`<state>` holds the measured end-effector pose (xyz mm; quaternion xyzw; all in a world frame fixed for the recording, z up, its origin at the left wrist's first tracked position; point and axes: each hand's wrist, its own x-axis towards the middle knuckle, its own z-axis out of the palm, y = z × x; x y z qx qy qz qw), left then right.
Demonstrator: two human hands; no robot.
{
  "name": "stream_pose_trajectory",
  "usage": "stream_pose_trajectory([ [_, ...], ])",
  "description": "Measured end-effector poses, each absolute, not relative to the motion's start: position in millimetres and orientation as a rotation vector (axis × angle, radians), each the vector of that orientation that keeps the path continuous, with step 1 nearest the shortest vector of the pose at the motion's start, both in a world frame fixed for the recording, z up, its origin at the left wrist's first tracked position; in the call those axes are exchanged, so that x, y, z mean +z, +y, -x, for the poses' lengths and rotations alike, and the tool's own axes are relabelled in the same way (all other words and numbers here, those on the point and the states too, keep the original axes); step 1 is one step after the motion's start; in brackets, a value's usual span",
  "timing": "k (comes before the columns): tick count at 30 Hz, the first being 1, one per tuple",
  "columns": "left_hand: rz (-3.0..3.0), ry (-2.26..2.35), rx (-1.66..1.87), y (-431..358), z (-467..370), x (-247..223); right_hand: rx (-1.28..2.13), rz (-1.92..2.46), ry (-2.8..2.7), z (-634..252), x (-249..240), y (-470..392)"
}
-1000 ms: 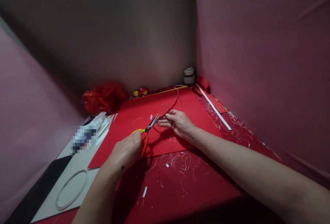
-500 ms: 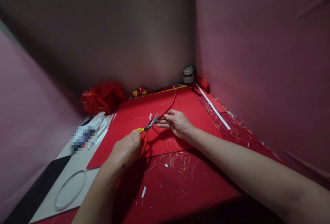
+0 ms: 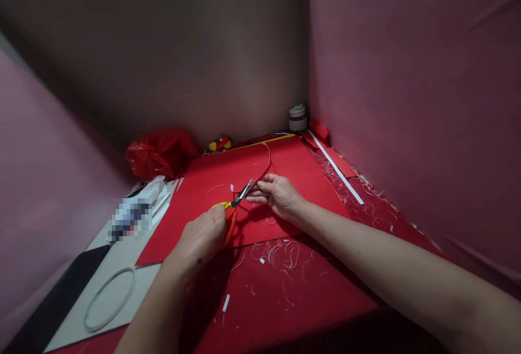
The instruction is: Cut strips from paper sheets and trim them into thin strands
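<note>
My left hand point(image 3: 206, 230) is closed around the yellow and orange handles of a pair of scissors point(image 3: 237, 200), whose blades stand slightly apart and point up and to the right. Between thumb and fingers my right hand point(image 3: 277, 195) pinches a thin red strip point(image 3: 267, 165) that curves up and away. The blade tips are right by the fingers at the strip's near end; whether they touch it I cannot tell. Both hands are over a ribbed red sheet point(image 3: 228, 172). A small white scrap point(image 3: 232, 187) is on the sheet, left of the blades.
Loose threads point(image 3: 280, 251) and white scraps litter the red cloth in front. At the right lies a long white strip point(image 3: 336, 168). A red plastic bag point(image 3: 160, 150), a lidded jar point(image 3: 298, 118) and a small red-yellow item point(image 3: 220, 144) stand behind. A pale ring point(image 3: 109, 299) lies at left.
The scissors have shifted slightly right, closer to my right hand's fingers, and their blades have closed a little. The far end of the red strip has swung left.
</note>
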<state>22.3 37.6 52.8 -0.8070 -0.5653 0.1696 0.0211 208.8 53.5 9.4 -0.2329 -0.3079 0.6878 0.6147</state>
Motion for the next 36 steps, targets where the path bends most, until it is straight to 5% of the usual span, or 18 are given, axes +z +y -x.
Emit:
stream_pose_trajectory([
  [36, 2.529, -1.669, 0.534, 28.5, -30.5, 54.9, 1.603, 0.566, -0.694, -202.5, 4.8, 52.1],
])
